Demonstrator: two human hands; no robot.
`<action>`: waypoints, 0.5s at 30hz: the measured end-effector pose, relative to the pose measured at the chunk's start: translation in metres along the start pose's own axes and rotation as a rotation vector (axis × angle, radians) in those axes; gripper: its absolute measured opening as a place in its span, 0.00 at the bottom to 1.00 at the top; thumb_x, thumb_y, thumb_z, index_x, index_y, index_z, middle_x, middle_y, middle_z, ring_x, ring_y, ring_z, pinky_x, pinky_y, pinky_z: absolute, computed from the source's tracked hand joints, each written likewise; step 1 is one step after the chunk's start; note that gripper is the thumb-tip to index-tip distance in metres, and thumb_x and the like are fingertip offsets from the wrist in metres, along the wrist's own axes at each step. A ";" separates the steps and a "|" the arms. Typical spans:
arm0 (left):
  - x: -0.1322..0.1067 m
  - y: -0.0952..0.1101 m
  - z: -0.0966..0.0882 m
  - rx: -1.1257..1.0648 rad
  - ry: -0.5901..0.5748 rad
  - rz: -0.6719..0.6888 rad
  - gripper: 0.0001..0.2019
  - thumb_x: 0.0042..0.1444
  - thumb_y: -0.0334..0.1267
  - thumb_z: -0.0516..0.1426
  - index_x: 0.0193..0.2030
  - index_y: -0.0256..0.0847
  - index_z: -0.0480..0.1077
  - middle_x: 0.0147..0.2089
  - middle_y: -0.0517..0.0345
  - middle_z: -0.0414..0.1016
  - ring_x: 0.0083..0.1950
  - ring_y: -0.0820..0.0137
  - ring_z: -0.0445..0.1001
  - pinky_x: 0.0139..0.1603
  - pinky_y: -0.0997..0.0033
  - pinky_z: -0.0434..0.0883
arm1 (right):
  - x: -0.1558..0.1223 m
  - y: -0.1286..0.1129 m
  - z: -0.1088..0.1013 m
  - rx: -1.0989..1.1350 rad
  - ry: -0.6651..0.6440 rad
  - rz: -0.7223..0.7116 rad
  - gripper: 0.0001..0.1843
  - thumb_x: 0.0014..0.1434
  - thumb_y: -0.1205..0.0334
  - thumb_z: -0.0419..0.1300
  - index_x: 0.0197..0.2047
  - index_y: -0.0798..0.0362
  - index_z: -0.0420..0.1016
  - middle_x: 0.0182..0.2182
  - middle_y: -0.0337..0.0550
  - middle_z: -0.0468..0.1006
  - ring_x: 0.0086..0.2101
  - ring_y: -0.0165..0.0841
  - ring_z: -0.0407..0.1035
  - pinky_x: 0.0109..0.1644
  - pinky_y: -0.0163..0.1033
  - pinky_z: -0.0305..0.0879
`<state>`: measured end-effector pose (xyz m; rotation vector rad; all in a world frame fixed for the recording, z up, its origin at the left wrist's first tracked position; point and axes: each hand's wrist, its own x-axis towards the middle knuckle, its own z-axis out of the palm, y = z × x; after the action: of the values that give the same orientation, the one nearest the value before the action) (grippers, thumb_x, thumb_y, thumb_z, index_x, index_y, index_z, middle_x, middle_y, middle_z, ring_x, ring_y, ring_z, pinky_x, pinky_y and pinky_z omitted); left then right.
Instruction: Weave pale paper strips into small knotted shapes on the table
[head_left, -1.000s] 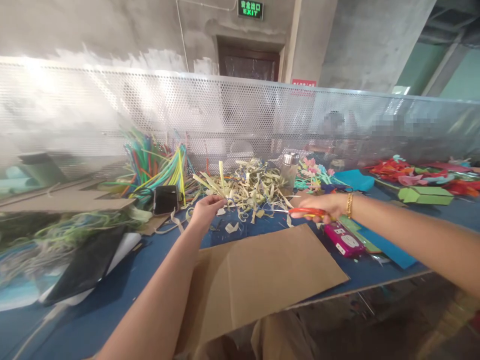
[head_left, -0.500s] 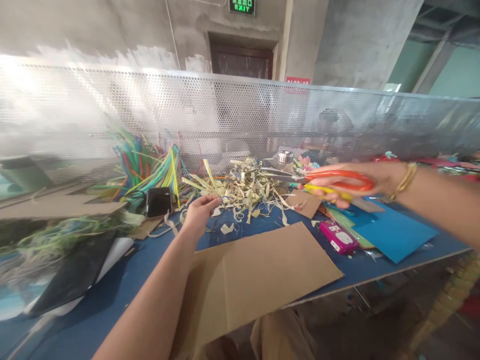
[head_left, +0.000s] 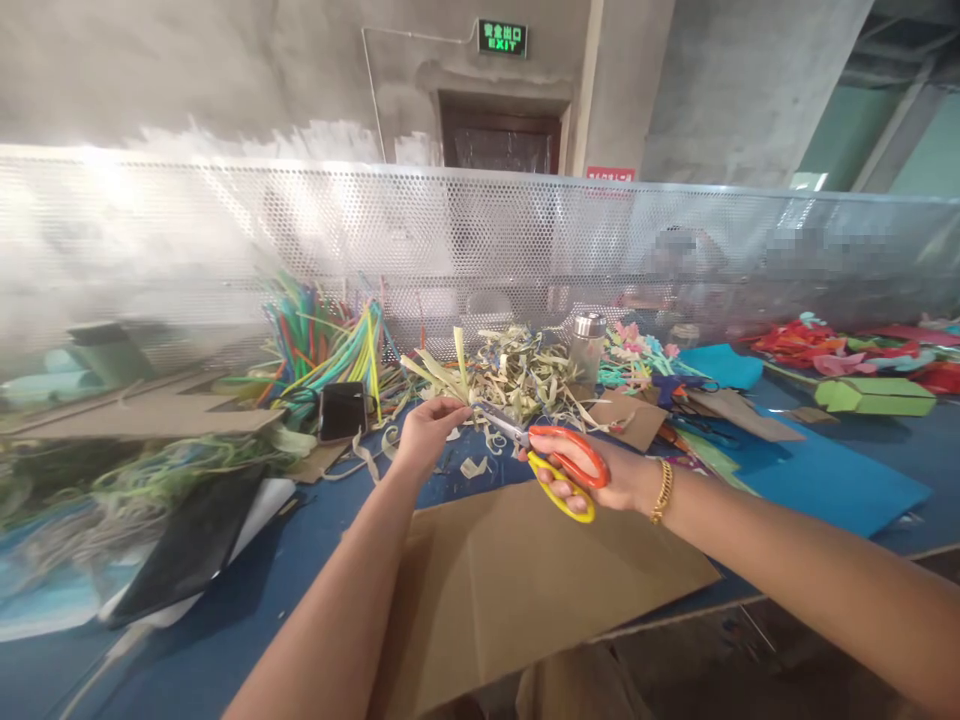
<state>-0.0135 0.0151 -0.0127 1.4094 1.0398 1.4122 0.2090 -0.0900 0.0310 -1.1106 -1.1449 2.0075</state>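
Note:
My left hand (head_left: 435, 432) is closed in a pinch in front of the heap, thumb against fingers. What it holds is too small to make out; several pale yellow strips (head_left: 442, 375) fan up just behind it. My right hand (head_left: 574, 472) grips scissors (head_left: 574, 455) with one red and one yellow handle. Their metal blades point left, the tips right by my left fingertips. Beyond both hands lies a heap of curled pale strips (head_left: 525, 365). A brown cardboard sheet (head_left: 540, 590) rests on the table under my forearms.
A black phone (head_left: 343, 411) stands by a bundle of coloured stems (head_left: 322, 340). Behind the heap is a clear bottle with a metal lid (head_left: 589, 345). Blue sheets (head_left: 832, 480) and a green paper box (head_left: 874, 396) lie right. A perforated metal screen (head_left: 337, 220) borders the table's back.
My right hand has brought the scissors left and down, from over the table's right side to my left fingertips. My left hand keeps its pinch. The whole view has shifted slightly.

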 end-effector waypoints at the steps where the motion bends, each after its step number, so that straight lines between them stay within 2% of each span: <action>1: 0.000 0.000 0.000 0.000 0.000 0.002 0.16 0.34 0.46 0.68 0.26 0.39 0.73 0.21 0.64 0.68 0.22 0.78 0.58 0.23 0.75 0.54 | 0.002 0.000 0.002 0.008 0.000 0.007 0.13 0.60 0.52 0.56 0.37 0.54 0.66 0.22 0.33 0.66 0.17 0.21 0.60 0.16 0.25 0.57; 15: -0.005 0.006 0.003 0.018 -0.001 -0.014 0.15 0.33 0.45 0.68 0.25 0.39 0.73 0.20 0.63 0.68 0.22 0.76 0.59 0.24 0.74 0.54 | 0.014 -0.001 0.008 0.010 0.001 -0.005 0.14 0.61 0.51 0.55 0.37 0.55 0.66 0.22 0.34 0.65 0.17 0.20 0.59 0.15 0.24 0.55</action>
<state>-0.0109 0.0088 -0.0082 1.4130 1.0628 1.3947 0.1947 -0.0818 0.0289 -1.1023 -1.1347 2.0066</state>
